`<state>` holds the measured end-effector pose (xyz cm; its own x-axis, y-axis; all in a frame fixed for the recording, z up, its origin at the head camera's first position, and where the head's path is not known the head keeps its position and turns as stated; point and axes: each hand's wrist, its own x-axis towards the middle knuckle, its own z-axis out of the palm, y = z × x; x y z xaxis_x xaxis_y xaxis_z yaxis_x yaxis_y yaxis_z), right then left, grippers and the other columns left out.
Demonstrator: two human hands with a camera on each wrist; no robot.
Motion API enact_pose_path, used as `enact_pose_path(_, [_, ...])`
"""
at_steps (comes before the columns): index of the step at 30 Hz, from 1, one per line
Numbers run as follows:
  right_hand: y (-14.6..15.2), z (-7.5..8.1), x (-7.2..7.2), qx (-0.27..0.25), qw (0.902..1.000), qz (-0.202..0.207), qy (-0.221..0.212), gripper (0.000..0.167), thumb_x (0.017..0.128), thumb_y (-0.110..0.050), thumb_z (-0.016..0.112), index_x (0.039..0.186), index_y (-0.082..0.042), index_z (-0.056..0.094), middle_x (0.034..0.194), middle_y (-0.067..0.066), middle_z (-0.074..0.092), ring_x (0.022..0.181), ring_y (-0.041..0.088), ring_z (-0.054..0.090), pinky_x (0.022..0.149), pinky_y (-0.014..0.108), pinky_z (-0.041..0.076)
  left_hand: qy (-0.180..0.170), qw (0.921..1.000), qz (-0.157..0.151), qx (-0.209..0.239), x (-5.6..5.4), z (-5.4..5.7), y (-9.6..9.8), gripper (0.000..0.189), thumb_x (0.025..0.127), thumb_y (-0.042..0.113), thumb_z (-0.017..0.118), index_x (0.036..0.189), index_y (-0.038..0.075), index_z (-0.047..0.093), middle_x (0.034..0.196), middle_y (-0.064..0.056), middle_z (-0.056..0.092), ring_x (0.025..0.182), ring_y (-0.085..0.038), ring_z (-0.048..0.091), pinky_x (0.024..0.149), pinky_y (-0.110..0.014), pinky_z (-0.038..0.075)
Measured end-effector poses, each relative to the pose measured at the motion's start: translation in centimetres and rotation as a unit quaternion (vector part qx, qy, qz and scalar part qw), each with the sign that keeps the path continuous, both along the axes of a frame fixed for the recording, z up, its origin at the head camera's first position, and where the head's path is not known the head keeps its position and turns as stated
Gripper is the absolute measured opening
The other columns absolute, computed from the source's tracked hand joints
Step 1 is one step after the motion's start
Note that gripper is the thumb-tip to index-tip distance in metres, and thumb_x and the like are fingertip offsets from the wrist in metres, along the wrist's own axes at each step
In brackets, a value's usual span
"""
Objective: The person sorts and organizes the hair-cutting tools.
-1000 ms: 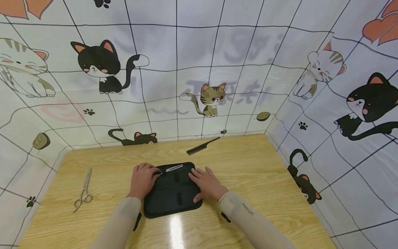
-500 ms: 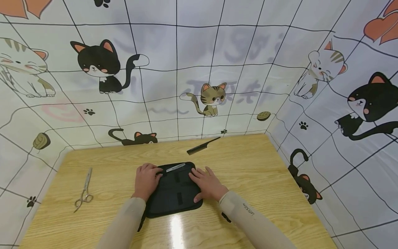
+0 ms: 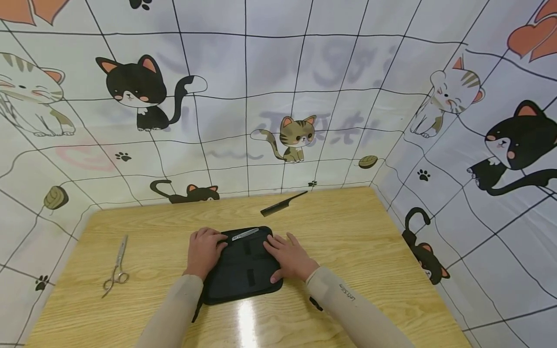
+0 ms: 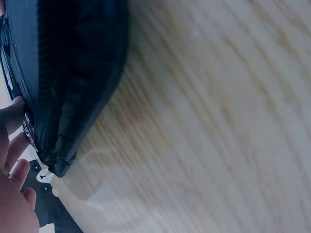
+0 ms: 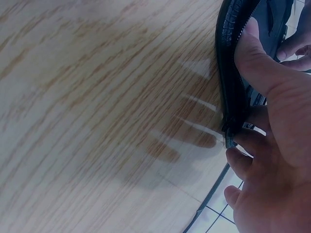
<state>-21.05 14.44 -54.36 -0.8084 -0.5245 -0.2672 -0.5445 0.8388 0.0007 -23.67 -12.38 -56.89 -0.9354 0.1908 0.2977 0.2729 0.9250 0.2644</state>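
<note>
A flat black zip case (image 3: 237, 285) lies on the table. Near its far edge rests a slim silvery tool (image 3: 245, 235). My left hand (image 3: 204, 251) is at the case's far left corner, thumb and fingers bent over its edge. In the left wrist view a small silvery piece (image 4: 29, 131) shows at the fingertips, mostly hidden; I cannot tell whether it is pinched. My right hand (image 3: 290, 257) rests on the case's right edge, fingers spread. Its thumb (image 5: 251, 53) lies along the zip in the right wrist view.
Silver scissors (image 3: 116, 270) lie on the wooden table (image 3: 357, 270) to the left. A black tail comb (image 3: 278, 207) is near the back edge. A wall sheet printed with cats (image 3: 243, 116) hangs behind and along both sides.
My left hand has shifted slightly right, further over the case, covering a dark and silvery piece seen at its fingertips earlier. The right hand has stayed in place.
</note>
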Motion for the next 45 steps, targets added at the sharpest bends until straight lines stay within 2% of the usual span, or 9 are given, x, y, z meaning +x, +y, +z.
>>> enact_pose_path(14, [0.0,0.1,0.1,-0.004,1.0000,0.002,0.006,0.101,0.074,-0.068,0.067,0.155,-0.022,0.028,0.163,0.001,0.023,0.150,0.021,0.024,0.122,0.052,0.015,-0.001,1.0000,0.003,-0.001,0.1,0.2,0.2,0.016,0.085,0.024,0.076,0.100,0.019,0.078,0.104,-0.003,0.073,0.112,-0.029,0.058,0.099,-0.053,0.041])
enact_pose_path(24, [-0.1,0.3,0.2,0.004,1.0000,0.001,0.007,0.101,0.075,-0.068,0.067,0.155,-0.022,0.027,0.163,0.001,0.023,0.151,0.020,0.024,0.122,0.051,0.015,0.011,0.9995,-0.021,-0.021,-0.1,0.5,0.1,0.015,0.085,0.023,0.075,0.099,0.018,0.078,0.104,-0.002,0.074,0.112,-0.028,0.059,0.099,-0.051,0.042])
enact_pose_path(28, [-0.1,0.3,0.2,0.004,1.0000,-0.001,0.005,0.101,0.075,-0.068,0.067,0.155,-0.022,0.027,0.163,0.000,0.022,0.151,0.020,0.024,0.122,0.051,0.014,0.016,0.9995,-0.025,-0.014,-0.1,0.6,0.1,0.015,0.085,0.022,0.075,0.099,0.017,0.078,0.103,-0.002,0.074,0.110,-0.028,0.060,0.097,-0.052,0.042])
enact_pose_path(37, [-0.1,0.4,0.2,0.003,1.0000,-0.004,-0.006,0.100,0.076,-0.067,0.067,0.156,-0.022,0.026,0.164,0.001,0.021,0.151,0.020,0.022,0.123,0.051,0.013,-0.038,0.9990,-0.023,0.011,0.0,0.7,-0.3,0.022,0.085,0.022,0.075,0.107,0.017,0.076,0.111,-0.004,0.074,0.115,-0.033,0.057,0.098,-0.058,0.041])
enact_pose_path(45, [0.1,0.3,0.2,-0.005,1.0000,-0.003,-0.005,0.100,0.076,-0.066,0.067,0.156,-0.022,0.026,0.164,0.001,0.020,0.151,0.020,0.022,0.123,0.052,0.012,-0.028,0.9984,-0.042,0.026,0.1,0.7,-0.8,0.029,0.084,0.022,0.077,0.112,0.015,0.074,0.113,-0.004,0.073,0.116,-0.033,0.058,0.097,-0.057,0.042])
